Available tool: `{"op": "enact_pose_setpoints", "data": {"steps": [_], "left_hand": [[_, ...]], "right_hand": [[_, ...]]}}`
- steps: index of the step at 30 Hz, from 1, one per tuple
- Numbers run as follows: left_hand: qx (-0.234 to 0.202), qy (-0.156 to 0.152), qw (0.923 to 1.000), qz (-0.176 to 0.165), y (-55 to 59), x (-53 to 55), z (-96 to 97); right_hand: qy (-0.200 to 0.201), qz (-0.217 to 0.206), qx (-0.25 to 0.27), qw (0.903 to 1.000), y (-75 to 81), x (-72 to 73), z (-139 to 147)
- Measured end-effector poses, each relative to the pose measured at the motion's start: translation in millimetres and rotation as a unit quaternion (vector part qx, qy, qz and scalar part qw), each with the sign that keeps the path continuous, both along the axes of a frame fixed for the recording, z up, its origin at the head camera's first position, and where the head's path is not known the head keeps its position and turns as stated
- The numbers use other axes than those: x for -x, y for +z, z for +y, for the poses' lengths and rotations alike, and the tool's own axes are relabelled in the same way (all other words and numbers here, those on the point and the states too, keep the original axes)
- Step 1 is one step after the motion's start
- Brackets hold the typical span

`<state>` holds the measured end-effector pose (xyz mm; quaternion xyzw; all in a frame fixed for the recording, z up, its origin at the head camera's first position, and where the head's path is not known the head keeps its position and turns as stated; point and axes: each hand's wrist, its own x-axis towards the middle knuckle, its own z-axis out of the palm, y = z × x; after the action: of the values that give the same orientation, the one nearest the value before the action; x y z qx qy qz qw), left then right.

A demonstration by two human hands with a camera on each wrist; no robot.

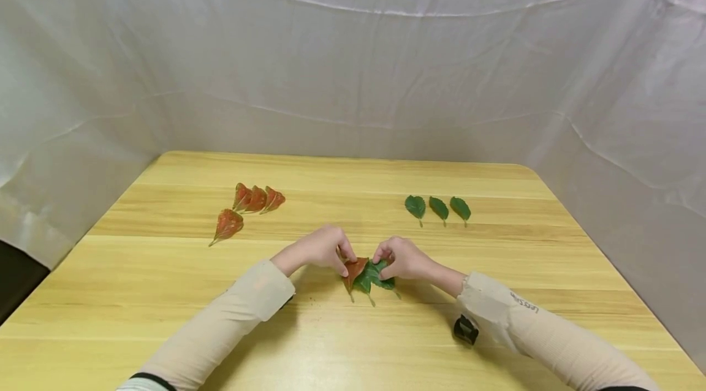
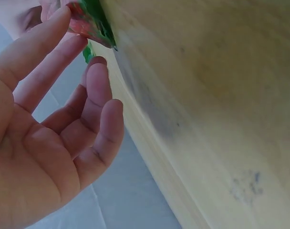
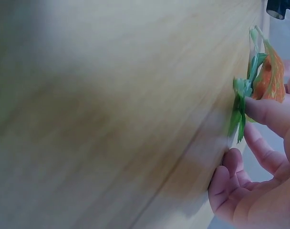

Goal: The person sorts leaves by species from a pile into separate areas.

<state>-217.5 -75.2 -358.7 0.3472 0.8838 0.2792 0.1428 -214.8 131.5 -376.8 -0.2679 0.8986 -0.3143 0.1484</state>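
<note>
Both sleeved forearms reached in over the near edge of the tabletop [image 1: 165,323], and the left hand [image 1: 320,250] pinched the red leaf [image 1: 353,270] with curled fingertips while its lower fingers [image 2: 99,124] hung loosely bent. Just right of that red leaf, the right hand [image 1: 405,258] pinched the overlapping green leaves [image 1: 372,276] between thumb and fingertips. Beyond the red leaf, four more red leaves [image 1: 250,204] lay far left and three green leaves [image 1: 438,207] far right.
</note>
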Motion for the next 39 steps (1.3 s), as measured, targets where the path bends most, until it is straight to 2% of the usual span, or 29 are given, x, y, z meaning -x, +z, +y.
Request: {"op": "enact_pose_setpoints", "data": {"steps": [5,18,27,39], "left_hand": [[0.006,0.003,0.9999,-0.009,-1.9,-0.5,1.4],[0.027,-0.006,0.9996,-0.001,-3.9,0.7,3.8],[0.038,-0.004,0.9993,0.001,-3.4,-0.3,4.7],[0.043,0.004,0.9991,-0.005,-2.9,-1.1,6.3]], "right_hand": [[-0.005,-0.01,0.009,0.9999,0.0,-0.2,0.5],[-0.005,-0.014,0.026,0.9995,1.4,2.2,6.8],[-0.071,-0.047,0.059,0.9946,7.3,6.7,25.5],[-0.152,-0.033,0.099,0.9828,10.5,16.1,59.0]]}}
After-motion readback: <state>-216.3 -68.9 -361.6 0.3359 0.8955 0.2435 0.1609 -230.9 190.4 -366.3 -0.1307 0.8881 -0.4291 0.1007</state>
